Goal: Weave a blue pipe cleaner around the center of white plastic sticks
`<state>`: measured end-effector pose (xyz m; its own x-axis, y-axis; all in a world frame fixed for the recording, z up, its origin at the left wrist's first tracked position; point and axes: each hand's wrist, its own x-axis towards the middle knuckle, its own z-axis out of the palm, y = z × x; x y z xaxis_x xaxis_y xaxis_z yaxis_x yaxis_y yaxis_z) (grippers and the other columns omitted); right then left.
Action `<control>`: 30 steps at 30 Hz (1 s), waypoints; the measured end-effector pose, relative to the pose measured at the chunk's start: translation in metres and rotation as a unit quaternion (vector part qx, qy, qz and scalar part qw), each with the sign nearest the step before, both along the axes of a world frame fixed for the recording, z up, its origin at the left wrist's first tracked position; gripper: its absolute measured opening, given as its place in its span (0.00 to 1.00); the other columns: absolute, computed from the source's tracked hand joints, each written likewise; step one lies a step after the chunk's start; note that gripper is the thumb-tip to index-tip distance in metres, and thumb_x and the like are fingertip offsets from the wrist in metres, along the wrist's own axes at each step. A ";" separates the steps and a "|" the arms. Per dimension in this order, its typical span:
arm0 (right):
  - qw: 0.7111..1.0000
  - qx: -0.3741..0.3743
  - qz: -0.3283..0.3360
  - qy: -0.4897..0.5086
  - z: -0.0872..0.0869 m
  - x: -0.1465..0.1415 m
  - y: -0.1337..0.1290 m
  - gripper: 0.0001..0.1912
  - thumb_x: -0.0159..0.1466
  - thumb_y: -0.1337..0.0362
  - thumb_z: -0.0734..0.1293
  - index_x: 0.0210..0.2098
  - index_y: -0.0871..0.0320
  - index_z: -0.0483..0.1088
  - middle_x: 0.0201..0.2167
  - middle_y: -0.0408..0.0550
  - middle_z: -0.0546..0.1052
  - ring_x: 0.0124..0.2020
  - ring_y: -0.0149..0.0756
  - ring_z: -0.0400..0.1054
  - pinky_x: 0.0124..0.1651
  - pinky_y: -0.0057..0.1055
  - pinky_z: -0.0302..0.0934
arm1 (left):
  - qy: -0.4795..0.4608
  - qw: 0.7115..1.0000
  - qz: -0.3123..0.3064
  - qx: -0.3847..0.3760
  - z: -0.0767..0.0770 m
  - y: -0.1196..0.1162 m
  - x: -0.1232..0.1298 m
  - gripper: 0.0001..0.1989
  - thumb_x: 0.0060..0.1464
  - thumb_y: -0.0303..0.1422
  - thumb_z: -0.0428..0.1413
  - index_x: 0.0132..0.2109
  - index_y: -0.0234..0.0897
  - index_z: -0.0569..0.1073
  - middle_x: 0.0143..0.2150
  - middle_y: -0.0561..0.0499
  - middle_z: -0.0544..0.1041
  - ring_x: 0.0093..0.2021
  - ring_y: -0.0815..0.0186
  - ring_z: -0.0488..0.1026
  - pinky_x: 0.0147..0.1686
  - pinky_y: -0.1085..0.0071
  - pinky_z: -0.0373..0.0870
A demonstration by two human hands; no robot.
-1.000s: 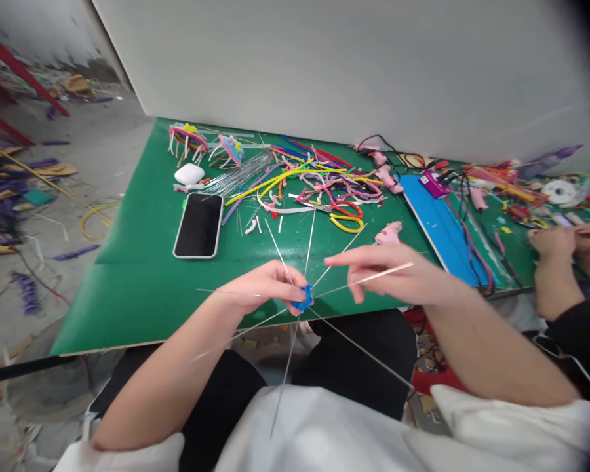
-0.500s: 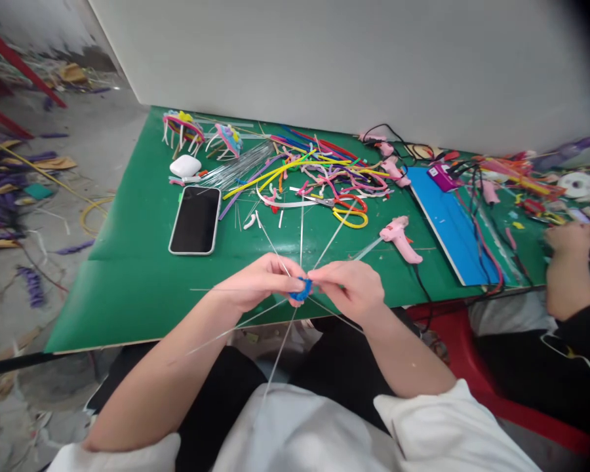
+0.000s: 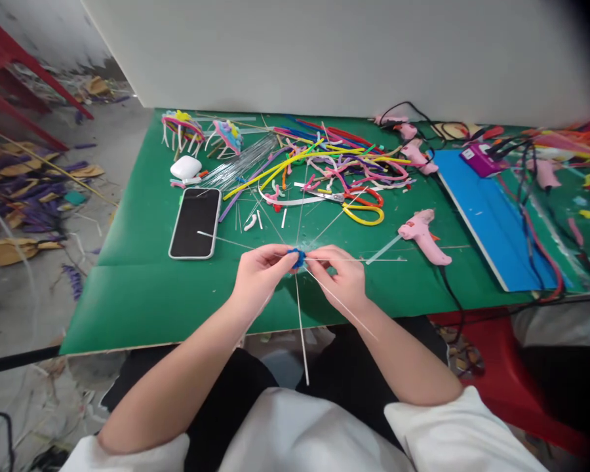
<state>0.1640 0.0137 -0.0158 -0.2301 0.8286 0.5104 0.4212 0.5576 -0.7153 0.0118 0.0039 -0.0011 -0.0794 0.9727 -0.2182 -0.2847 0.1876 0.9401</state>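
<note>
Between my two hands is a small blue fuzzy piece (image 3: 297,257), like coiled pipe cleaner, with several thin pale wires (image 3: 301,321) radiating from it like spokes. My left hand (image 3: 261,272) pinches the blue piece from the left, thumb on top. My right hand (image 3: 338,275) has its fingertips closed at the right side of the blue piece, where wires pass; exactly what they grip is partly hidden. Both hands are over the front part of the green table (image 3: 142,295).
A phone (image 3: 195,223) and a white case (image 3: 185,168) lie left. Behind are scissors (image 3: 361,204), a pile of pipe cleaners (image 3: 334,160) and two small umbrella-like crafts (image 3: 183,128). A pink glue gun (image 3: 425,236) and a blue board (image 3: 491,223) are to the right.
My hands have risen a little farther over the table with the blue piece, and the wires point in different directions. The view has shifted; the co-worker's hands at right have left it.
</note>
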 end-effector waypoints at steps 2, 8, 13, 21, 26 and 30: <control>0.996 -0.068 0.002 0.049 -0.004 -0.002 -0.002 0.05 0.61 0.67 0.65 0.34 0.55 0.73 0.30 0.44 0.77 0.28 0.29 0.71 0.29 0.26 0.67 | 0.062 0.998 0.019 0.020 -0.002 -0.004 0.002 0.09 0.42 0.35 0.64 0.31 0.34 0.78 0.28 0.50 0.79 0.27 0.69 0.75 0.31 0.73 0.75; 0.988 -0.128 -0.001 0.092 -0.007 -0.005 -0.005 0.05 0.61 0.64 0.64 0.34 0.55 0.73 0.30 0.44 0.76 0.27 0.28 0.70 0.27 0.25 0.67 | 0.144 0.988 -0.009 0.062 0.000 -0.010 0.001 0.10 0.47 0.36 0.61 0.37 0.36 0.78 0.35 0.49 0.80 0.33 0.67 0.77 0.36 0.74 0.75; 0.997 -0.063 -0.014 0.051 -0.006 -0.006 -0.004 0.04 0.61 0.66 0.64 0.32 0.57 0.72 0.29 0.44 0.76 0.26 0.28 0.70 0.27 0.25 0.65 | 0.104 0.993 -0.039 0.050 0.001 -0.008 0.001 0.11 0.46 0.35 0.62 0.37 0.36 0.78 0.34 0.51 0.79 0.29 0.71 0.75 0.32 0.76 0.75; 0.997 0.074 0.010 -0.025 -0.007 -0.001 -0.002 0.05 0.60 0.70 0.64 0.33 0.57 0.72 0.31 0.47 0.79 0.32 0.31 0.73 0.35 0.28 0.67 | 0.091 0.995 -0.010 0.027 -0.004 -0.003 0.001 0.09 0.44 0.35 0.63 0.33 0.34 0.77 0.29 0.52 0.78 0.25 0.73 0.74 0.27 0.78 0.74; 1.000 -0.007 0.014 0.012 -0.003 0.000 -0.004 0.05 0.61 0.67 0.64 0.33 0.56 0.73 0.31 0.45 0.79 0.30 0.31 0.72 0.32 0.28 0.67 | 0.088 0.996 -0.014 0.030 -0.005 -0.002 0.000 0.09 0.45 0.35 0.63 0.33 0.34 0.76 0.29 0.52 0.78 0.25 0.73 0.74 0.27 0.79 0.73; 0.998 -0.028 0.056 0.003 -0.002 0.004 0.000 0.07 0.62 0.67 0.64 0.37 0.54 0.74 0.35 0.45 0.79 0.36 0.31 0.73 0.39 0.29 0.68 | 0.081 0.996 -0.015 0.036 -0.002 -0.001 -0.002 0.08 0.45 0.34 0.63 0.32 0.35 0.77 0.30 0.53 0.78 0.24 0.74 0.73 0.26 0.80 0.73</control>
<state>0.1676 0.0133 -0.0176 -0.3203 0.8256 0.4646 0.3549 0.5593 -0.7492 0.0094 0.0028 -0.0029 -0.0791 0.9877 -0.1347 -0.1244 0.1243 0.9844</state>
